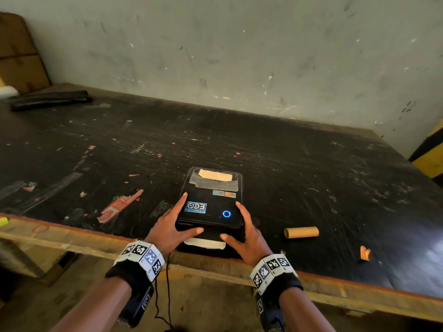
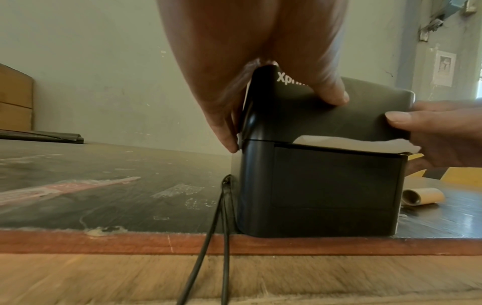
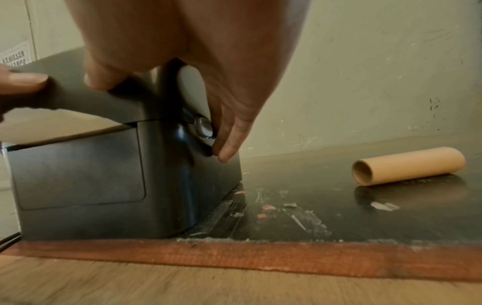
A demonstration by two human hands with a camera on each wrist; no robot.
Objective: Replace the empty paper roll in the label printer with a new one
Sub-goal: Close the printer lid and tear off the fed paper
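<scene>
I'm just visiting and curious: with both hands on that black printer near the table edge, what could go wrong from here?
1. The label printer sits at the table's front edge; a hard push from the left hand or right hand might tip it off.
2. White paper sticks out of the front slot; pressing the lid could crease or jam it.
3. The cable hangs over the edge and could snag.

Worktable (image 1: 239, 140): black, scuffed top, wooden front edge. Cardboard sheets (image 1: 16, 51): leaning on the wall at the far left corner. Flat black bundle (image 1: 50, 99): lying before them. Red torn label (image 1: 117, 207): stuck to the top, near left. Orange paper scrap (image 1: 364, 252): near right edge. Yellow-and-black post (image 1: 431, 152): far right.
</scene>
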